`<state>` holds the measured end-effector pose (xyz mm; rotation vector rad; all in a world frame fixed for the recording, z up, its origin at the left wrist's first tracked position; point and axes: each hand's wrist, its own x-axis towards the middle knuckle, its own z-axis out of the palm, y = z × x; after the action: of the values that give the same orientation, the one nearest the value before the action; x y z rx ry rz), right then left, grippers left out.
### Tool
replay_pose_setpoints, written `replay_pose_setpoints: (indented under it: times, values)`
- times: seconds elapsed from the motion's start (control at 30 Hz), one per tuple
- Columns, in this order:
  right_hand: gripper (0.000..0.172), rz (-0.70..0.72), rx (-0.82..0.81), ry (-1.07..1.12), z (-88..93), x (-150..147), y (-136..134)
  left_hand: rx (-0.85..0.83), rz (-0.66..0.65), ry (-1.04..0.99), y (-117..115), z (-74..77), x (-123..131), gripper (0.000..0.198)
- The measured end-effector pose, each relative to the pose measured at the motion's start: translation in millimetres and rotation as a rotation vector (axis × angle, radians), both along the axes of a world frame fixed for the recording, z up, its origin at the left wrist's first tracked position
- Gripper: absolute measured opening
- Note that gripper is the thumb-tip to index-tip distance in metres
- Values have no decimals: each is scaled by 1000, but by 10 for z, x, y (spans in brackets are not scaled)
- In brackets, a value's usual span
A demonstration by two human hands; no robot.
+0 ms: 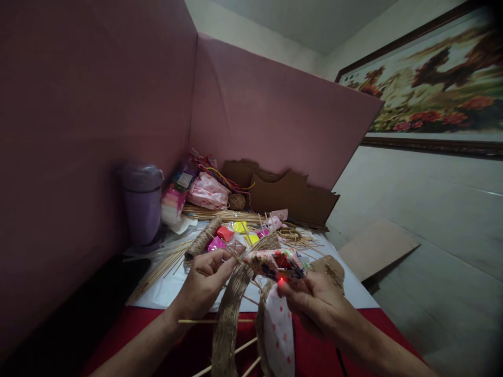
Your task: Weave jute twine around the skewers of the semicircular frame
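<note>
My right hand point(314, 296) is closed around a floral-patterned glue gun point(271, 263), whose narrow end points left and whose underside shows a glowing red light. To its left, my left hand point(208, 272) is closed in a pinch on a thin wooden stick point(230, 246), beside a curved band of jute twine point(231, 314). That band runs down toward me, with several pale sticks point(245, 345) passing behind or through it. White cloth with red dots point(279, 327) hangs below my right hand, next to a second strip of twine. The twine partly hides the glue gun's surroundings.
A roll of jute point(202, 243), bundled sticks point(165, 269) and bright clay packets point(225, 233) lie on the white-covered table point(157, 293). A purple lidded container point(142, 209) stands left. Behind are a twine ball point(237, 202), torn cardboard point(279, 199) and pink panels point(267, 110).
</note>
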<state>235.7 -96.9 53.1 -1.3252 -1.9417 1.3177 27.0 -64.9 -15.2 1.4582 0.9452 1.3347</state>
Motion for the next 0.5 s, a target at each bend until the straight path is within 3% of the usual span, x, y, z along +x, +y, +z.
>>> replay_pose_setpoints:
  times: [0.3, 0.4, 0.5]
  values:
    - [46, -60, -34, 163, -110, 43, 14, -10, -8, -14, -2, 13, 0, 33]
    - [48, -160, 62, 255, -107, 141, -29, -19, 9, -14, -8, 24, -3, 33]
    - [48, -340, 261, 207, -153, 372, 36, -15, 7, -23, -9, 42, -3, 32]
